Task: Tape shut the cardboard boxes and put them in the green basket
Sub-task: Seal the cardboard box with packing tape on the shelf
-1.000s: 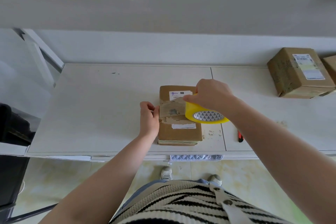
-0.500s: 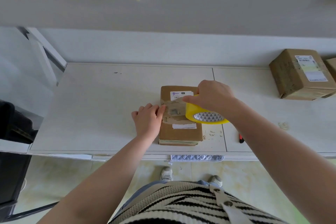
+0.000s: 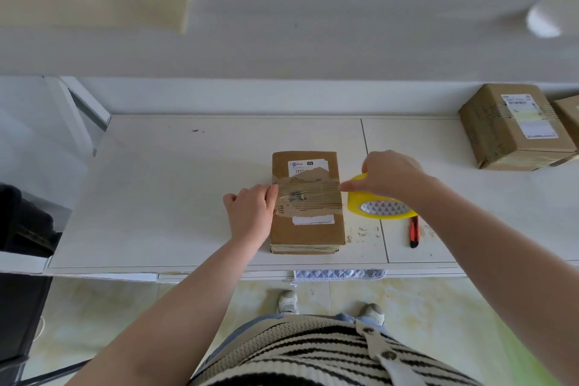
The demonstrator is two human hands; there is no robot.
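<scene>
A flat cardboard box (image 3: 308,227) with torn white labels lies in the middle of the white table (image 3: 175,197). A strip of clear tape (image 3: 308,196) runs across its top from left to right. My left hand (image 3: 250,213) presses the tape's end against the box's left edge with straight fingers. My right hand (image 3: 390,174) grips the yellow tape roll (image 3: 380,205), which sits just past the box's right edge. The green basket is not in view.
A red and black utility knife (image 3: 414,231) lies on the table right of the roll. Two more cardboard boxes (image 3: 513,128) stand at the far right back. A dark object (image 3: 25,222) is at the left beyond the table's end.
My right hand has drawn the tape roll rightward across the box top to its right edge. My left hand went from a fist to a flat hand at the left edge.
</scene>
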